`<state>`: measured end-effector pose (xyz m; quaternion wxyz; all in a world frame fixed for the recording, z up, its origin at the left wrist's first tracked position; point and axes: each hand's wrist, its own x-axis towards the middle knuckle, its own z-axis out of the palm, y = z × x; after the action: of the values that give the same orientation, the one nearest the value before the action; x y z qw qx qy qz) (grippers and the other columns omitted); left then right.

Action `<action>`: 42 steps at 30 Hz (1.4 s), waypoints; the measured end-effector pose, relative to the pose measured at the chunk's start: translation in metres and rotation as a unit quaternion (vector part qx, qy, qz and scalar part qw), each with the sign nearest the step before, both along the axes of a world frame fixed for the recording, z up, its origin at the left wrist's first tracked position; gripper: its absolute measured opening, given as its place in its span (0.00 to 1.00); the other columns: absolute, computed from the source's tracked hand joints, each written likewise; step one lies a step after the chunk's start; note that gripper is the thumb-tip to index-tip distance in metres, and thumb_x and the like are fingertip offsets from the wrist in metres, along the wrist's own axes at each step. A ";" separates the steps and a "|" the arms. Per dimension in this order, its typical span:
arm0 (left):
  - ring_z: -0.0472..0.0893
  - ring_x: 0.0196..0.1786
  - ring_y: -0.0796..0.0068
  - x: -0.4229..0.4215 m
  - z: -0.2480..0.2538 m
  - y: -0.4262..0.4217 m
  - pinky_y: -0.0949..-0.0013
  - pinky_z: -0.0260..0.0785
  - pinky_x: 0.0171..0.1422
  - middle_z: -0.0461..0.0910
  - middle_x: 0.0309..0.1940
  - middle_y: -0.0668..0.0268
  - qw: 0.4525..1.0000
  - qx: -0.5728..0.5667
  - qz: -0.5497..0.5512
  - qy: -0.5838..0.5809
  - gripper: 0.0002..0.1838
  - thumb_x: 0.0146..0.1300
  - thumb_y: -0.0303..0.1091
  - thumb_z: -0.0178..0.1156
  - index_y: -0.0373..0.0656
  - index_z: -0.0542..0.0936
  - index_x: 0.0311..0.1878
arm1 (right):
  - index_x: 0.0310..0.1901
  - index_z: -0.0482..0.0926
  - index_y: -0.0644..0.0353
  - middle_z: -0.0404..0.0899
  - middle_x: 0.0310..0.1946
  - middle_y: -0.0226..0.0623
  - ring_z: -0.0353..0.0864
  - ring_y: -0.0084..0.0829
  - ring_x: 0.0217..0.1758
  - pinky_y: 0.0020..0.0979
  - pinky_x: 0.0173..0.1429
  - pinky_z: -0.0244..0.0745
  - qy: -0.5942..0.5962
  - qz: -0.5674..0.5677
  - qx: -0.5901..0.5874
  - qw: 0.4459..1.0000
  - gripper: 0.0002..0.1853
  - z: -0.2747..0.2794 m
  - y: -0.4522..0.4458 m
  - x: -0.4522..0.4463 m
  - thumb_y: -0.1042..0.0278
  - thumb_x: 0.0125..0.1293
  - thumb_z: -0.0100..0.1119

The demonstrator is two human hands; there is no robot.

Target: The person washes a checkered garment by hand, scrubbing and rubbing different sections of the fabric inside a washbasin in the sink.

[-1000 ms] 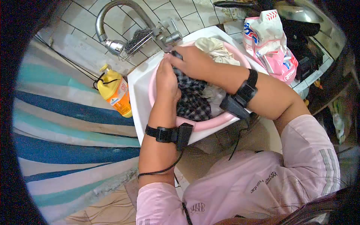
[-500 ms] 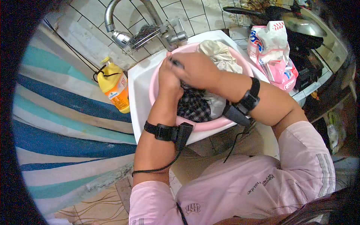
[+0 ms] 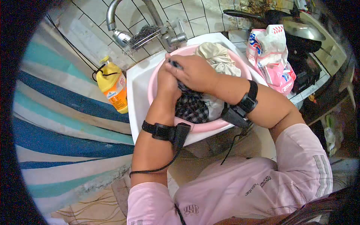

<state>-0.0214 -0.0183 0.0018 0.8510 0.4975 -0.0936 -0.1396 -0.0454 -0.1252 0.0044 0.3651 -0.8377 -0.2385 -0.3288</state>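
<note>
Over a pink basin (image 3: 207, 126) set in a white sink (image 3: 136, 98), my two hands are pressed together. My left hand (image 3: 167, 80) has its fingers closed on the dark checked cloth. My right hand (image 3: 196, 72) folds over it, gripping a bunched part of the same cloth, which shows between the fingers. The rest of the dark checked cloth (image 3: 192, 107) hangs down into the basin below my hands. Cream cloth (image 3: 216, 56) lies at the basin's far side, and some whitish cloth shows beside the checked one.
A metal faucet (image 3: 153, 14) and a wire rack with a scouring pad (image 3: 144, 36) stand behind the sink. On the left is a yellow bottle (image 3: 113, 88); on the right, a pink and white bag (image 3: 270, 58) near a pan (image 3: 296, 28).
My hands have stayed together on the checked cloth, with the right hand shifting slightly against the left. The camera view has moved a little.
</note>
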 end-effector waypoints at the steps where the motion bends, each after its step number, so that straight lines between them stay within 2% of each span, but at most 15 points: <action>1: 0.76 0.48 0.70 0.001 -0.001 0.000 0.66 0.69 0.55 0.76 0.45 0.60 1.000 -0.002 0.001 0.000 0.27 0.71 0.54 0.42 0.37 0.72 0.53 | 0.46 0.76 0.64 0.78 0.31 0.56 0.77 0.56 0.36 0.47 0.41 0.71 0.000 0.001 -0.002 1.000 0.23 0.002 0.001 0.001 0.49 0.69 0.46; 3: 0.76 0.48 0.70 0.002 -0.001 -0.001 0.67 0.69 0.53 0.76 0.46 0.59 0.997 0.064 0.050 0.017 0.29 0.71 0.55 0.42 0.36 0.71 0.56 | 0.48 0.76 0.64 0.79 0.30 0.54 0.77 0.57 0.36 0.47 0.41 0.72 0.064 -0.023 -0.001 0.998 0.23 0.004 -0.001 0.006 0.49 0.69 0.46; 5: 0.75 0.43 0.73 0.023 -0.017 0.001 0.69 0.68 0.48 0.76 0.41 0.61 0.983 0.159 0.090 -0.015 0.32 0.69 0.57 0.44 0.34 0.71 0.57 | 0.42 0.77 0.66 0.78 0.29 0.56 0.76 0.58 0.34 0.48 0.40 0.71 -0.036 -0.070 -0.078 0.994 0.23 -0.012 -0.015 0.037 0.49 0.69 0.46; 8: 0.63 0.27 0.78 0.014 -0.007 -0.004 0.75 0.58 0.31 0.68 0.26 0.70 0.983 0.172 0.065 -0.019 0.33 0.65 0.60 0.50 0.34 0.75 0.54 | 0.30 0.74 0.67 0.76 0.27 0.59 0.75 0.60 0.33 0.48 0.38 0.70 0.124 -0.105 0.010 0.987 0.23 -0.010 -0.025 0.040 0.50 0.68 0.47; 12: 0.65 0.26 0.79 0.010 -0.005 -0.004 0.74 0.58 0.28 0.67 0.24 0.71 0.968 0.216 0.088 -0.098 0.26 0.66 0.53 0.51 0.37 0.76 0.50 | 0.36 0.77 0.65 0.77 0.28 0.57 0.76 0.58 0.35 0.46 0.41 0.71 0.135 -0.119 0.000 0.984 0.21 -0.008 -0.028 0.040 0.51 0.67 0.49; 14: 0.78 0.39 0.68 0.021 -0.011 0.004 0.63 0.71 0.43 0.78 0.37 0.63 0.992 0.116 0.049 -0.026 0.14 0.66 0.42 0.50 0.41 0.76 0.44 | 0.43 0.78 0.60 0.79 0.38 0.55 0.78 0.53 0.43 0.47 0.48 0.72 0.157 -0.089 0.067 0.981 0.26 -0.002 -0.028 0.033 0.43 0.67 0.43; 17: 0.72 0.32 0.76 0.016 -0.004 0.007 0.68 0.65 0.34 0.74 0.28 0.67 0.990 0.121 0.074 -0.010 0.11 0.65 0.38 0.51 0.40 0.74 0.39 | 0.43 0.79 0.58 0.77 0.40 0.52 0.77 0.52 0.44 0.44 0.49 0.72 0.049 -0.103 0.105 0.988 0.22 0.004 -0.035 0.036 0.45 0.64 0.49; 19: 0.72 0.32 0.76 0.017 -0.006 0.008 0.68 0.66 0.36 0.75 0.30 0.67 0.994 0.096 0.058 -0.018 0.11 0.66 0.37 0.50 0.39 0.75 0.41 | 0.41 0.80 0.58 0.75 0.40 0.49 0.78 0.48 0.42 0.42 0.48 0.73 0.028 -0.103 0.101 0.989 0.17 0.013 -0.042 0.033 0.53 0.62 0.55; 21: 0.73 0.33 0.77 0.023 -0.014 0.007 0.68 0.66 0.38 0.76 0.31 0.66 0.989 0.121 0.069 -0.059 0.12 0.66 0.37 0.50 0.38 0.76 0.42 | 0.44 0.80 0.58 0.75 0.32 0.33 0.72 0.25 0.29 0.27 0.34 0.68 -0.008 -0.122 0.048 0.991 0.12 0.021 -0.046 0.027 0.64 0.60 0.61; 27: 0.77 0.31 0.72 0.020 -0.012 0.010 0.67 0.69 0.40 0.77 0.29 0.66 0.989 0.112 0.063 -0.071 0.12 0.66 0.39 0.50 0.40 0.76 0.38 | 0.43 0.81 0.62 0.70 0.23 0.21 0.63 0.13 0.24 0.16 0.28 0.57 -0.024 0.080 0.151 0.985 0.10 0.101 -0.027 -0.073 0.71 0.60 0.61; 29: 0.77 0.32 0.70 0.007 -0.001 0.012 0.65 0.69 0.41 0.78 0.29 0.65 0.950 0.231 0.119 -0.173 0.13 0.66 0.40 0.49 0.39 0.76 0.39 | 0.45 0.79 0.66 0.69 0.23 0.22 0.61 0.15 0.22 0.19 0.26 0.53 -0.070 0.138 0.210 0.965 0.15 0.115 -0.026 -0.110 0.64 0.61 0.62; 30: 0.74 0.33 0.71 0.018 -0.011 0.011 0.65 0.66 0.39 0.77 0.32 0.60 0.978 0.172 0.090 -0.075 0.17 0.62 0.43 0.51 0.35 0.76 0.40 | 0.44 0.79 0.65 0.67 0.21 0.22 0.60 0.17 0.22 0.21 0.25 0.52 -0.094 0.237 0.205 0.945 0.16 0.118 -0.031 -0.119 0.62 0.61 0.60; 33: 0.73 0.31 0.70 0.051 -0.047 0.002 0.64 0.65 0.38 0.78 0.31 0.60 0.986 0.102 0.067 -0.111 0.17 0.62 0.43 0.51 0.34 0.76 0.37 | 0.39 0.78 0.64 0.62 0.19 0.24 0.58 0.22 0.20 0.26 0.25 0.49 -0.066 0.454 0.050 0.887 0.16 0.141 -0.042 -0.136 0.57 0.62 0.54; 34: 0.70 0.30 0.72 0.026 -0.020 0.008 0.63 0.63 0.36 0.76 0.27 0.60 0.975 0.183 0.102 -0.073 0.17 0.62 0.42 0.51 0.34 0.76 0.32 | 0.39 0.78 0.64 0.62 0.19 0.24 0.58 0.22 0.20 0.26 0.25 0.49 -0.052 0.496 0.017 0.867 0.16 0.147 -0.040 -0.144 0.57 0.62 0.54; 42: 0.66 0.29 0.73 0.030 -0.022 0.006 0.63 0.60 0.35 0.71 0.25 0.63 0.976 0.170 0.104 -0.089 0.19 0.61 0.43 0.52 0.32 0.73 0.32 | 0.38 0.78 0.65 0.64 0.21 0.26 0.59 0.21 0.20 0.25 0.25 0.50 -0.023 0.579 0.000 0.815 0.15 0.150 -0.027 -0.159 0.59 0.60 0.54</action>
<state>0.0086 -0.0121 -0.0205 0.7521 0.6522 -0.0922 -0.0194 -0.2041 -0.1526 0.1546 0.4825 -0.5373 -0.6876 -0.0757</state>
